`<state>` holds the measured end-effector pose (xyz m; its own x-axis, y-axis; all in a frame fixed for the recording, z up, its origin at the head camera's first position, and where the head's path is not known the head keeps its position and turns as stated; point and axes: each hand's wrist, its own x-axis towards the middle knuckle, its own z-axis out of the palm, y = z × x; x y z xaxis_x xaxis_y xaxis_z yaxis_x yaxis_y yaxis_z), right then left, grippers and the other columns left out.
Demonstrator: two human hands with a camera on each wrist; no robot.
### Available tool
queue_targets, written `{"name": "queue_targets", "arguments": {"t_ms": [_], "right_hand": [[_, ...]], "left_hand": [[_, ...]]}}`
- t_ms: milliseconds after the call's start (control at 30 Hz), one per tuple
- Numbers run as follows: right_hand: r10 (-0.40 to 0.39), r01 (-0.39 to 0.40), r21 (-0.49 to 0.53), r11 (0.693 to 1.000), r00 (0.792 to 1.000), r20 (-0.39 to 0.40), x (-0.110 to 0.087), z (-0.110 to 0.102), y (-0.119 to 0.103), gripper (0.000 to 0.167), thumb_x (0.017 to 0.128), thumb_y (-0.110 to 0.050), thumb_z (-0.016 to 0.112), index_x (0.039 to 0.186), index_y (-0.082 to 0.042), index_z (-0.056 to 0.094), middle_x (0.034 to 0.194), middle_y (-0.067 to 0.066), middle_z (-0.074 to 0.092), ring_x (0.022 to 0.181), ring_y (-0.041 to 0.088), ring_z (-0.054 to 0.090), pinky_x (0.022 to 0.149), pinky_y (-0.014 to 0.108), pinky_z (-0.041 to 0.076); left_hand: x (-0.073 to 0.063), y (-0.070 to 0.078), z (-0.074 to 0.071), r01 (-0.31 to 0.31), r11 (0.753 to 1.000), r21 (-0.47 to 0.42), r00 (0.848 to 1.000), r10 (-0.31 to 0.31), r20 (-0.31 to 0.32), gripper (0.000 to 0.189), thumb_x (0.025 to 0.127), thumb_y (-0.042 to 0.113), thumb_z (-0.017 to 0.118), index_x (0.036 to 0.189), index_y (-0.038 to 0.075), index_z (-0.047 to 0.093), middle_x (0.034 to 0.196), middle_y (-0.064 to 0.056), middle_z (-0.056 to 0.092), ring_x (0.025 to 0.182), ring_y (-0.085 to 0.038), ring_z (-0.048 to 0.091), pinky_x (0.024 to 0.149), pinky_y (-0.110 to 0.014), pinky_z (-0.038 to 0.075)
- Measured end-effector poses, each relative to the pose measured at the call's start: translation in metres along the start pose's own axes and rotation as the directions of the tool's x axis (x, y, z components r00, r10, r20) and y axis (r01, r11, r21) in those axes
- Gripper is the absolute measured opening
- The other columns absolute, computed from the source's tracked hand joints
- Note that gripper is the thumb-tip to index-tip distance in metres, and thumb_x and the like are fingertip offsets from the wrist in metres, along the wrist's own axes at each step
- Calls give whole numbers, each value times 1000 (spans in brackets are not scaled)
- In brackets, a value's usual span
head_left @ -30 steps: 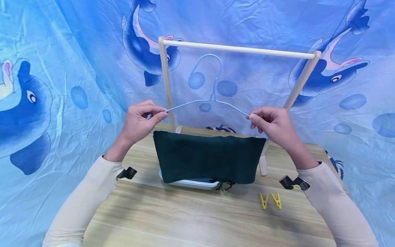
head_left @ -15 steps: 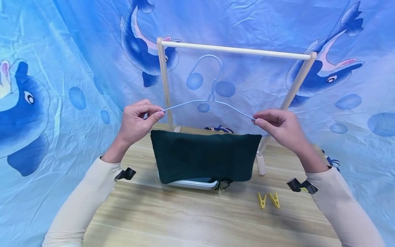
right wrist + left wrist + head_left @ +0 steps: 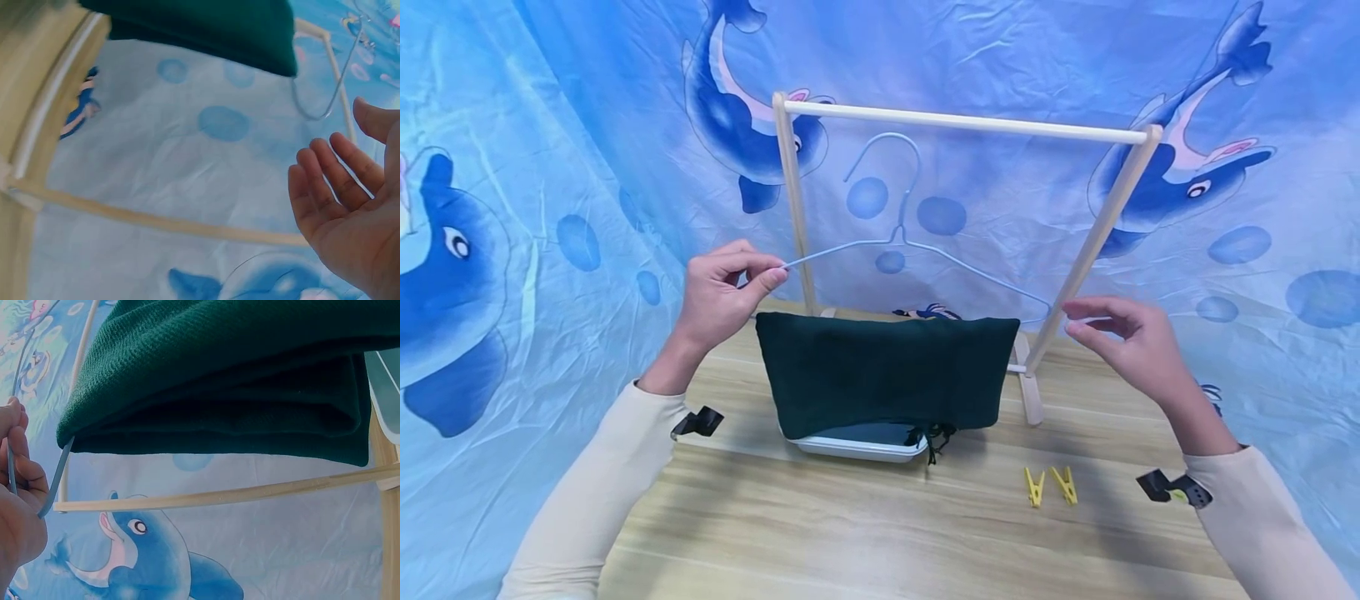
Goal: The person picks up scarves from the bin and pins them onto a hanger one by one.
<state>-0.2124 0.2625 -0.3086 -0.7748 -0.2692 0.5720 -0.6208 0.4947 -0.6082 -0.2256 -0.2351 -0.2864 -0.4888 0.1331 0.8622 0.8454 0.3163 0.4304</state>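
My left hand [image 3: 722, 287] pinches the left shoulder of a light blue wire clothes hanger [image 3: 951, 257], which is held up with its hook at the top. Over the hanger's lower bar hangs a folded dark green scarf [image 3: 887, 371] with a dark fringe at its bottom edge. In the left wrist view the hanger wire runs from the fingers into the scarf's fold [image 3: 219, 425]. My right hand [image 3: 1131, 346] is off the hanger, just right of its right end, fingers spread loosely; the right wrist view shows its palm [image 3: 356, 237] holding nothing.
A wooden rack [image 3: 962, 122] with a white top rail stands behind the hanger. Below the scarf, a white tray [image 3: 857, 448] sits on the wood-grain table [image 3: 850, 533]. Two yellow clothespins [image 3: 1034, 487] lie to its right. A blue dolphin-print curtain [image 3: 1000, 50] surrounds the table.
My right hand has slid outward along the hanger's right arm and come off its end, moving right and down. The left hand keeps its pinch; hanger and scarf have shifted slightly left in view.
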Motion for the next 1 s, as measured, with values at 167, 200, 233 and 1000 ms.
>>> {"name": "queue_targets", "arguments": {"t_ms": [167,200,233,1000], "right_hand": [[72,-73,-16,997,997,-15,-23,-2,18,26,90,2,74,116,4,73,103,-18,73,90,-4,69,78,10,52],[99,-100,-30,995,995,-14,-28,-2,22,26,90,-1,75,116,3,73,103,-18,73,89,-4,69,77,10,52],[129,-129,-46,991,992,-13,-33,-1,25,26,91,-4,76,117,0,74,102,-16,74,88,-4,69,76,11,52],[478,-418,-300,858,862,166,-130,48,101,45,86,-38,84,114,-4,75,94,0,75,87,16,68,70,25,53]], "left_hand": [[-1,-1,-1,5,1000,12,1000,-5,-2,12,79,-16,77,87,-7,78,68,3,57,63,-8,42,50,-23,20],[-1,-1,-1,7,1000,14,1000,-7,-2,12,79,-17,77,87,-7,78,68,3,57,63,-8,42,50,-23,20],[-1,-1,-1,9,1000,15,1000,-9,-2,13,79,-17,76,88,-7,78,68,3,57,63,-8,42,50,-23,21],[-1,1,0,4,1000,30,1000,-4,-4,14,79,-17,76,89,-7,78,68,1,57,64,-9,42,50,-24,21]]}}
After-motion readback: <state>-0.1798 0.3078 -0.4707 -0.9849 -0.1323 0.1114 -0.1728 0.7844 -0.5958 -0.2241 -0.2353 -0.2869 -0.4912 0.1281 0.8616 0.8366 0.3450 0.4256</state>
